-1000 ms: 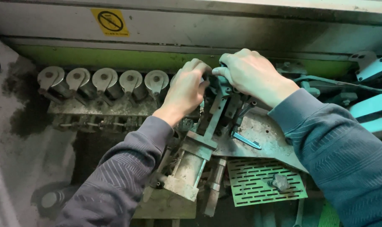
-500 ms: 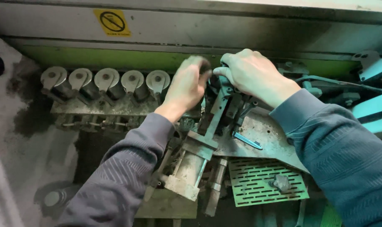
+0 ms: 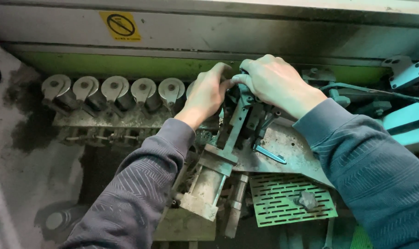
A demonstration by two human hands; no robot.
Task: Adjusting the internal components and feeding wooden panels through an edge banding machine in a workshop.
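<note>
Below green rail, both hands (image 3: 239,90) grip bracket (image 3: 234,127).

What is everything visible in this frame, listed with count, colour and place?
rollers: five, grey metal, in a row at upper left
warning sticker: one, yellow, on the grey top panel
green strip: one, running under the top panel
metal bracket arm: one, grey, centre, slanting up to the hands
cylinder block: one, dusty grey, lower centre
slotted plate: one, green, lower right of centre
small lever: one, bluish, on the dusty plate
left hand: one, at the top of the bracket arm
right hand: one, curled over the same spot
sleeves: two, dark grey
</note>
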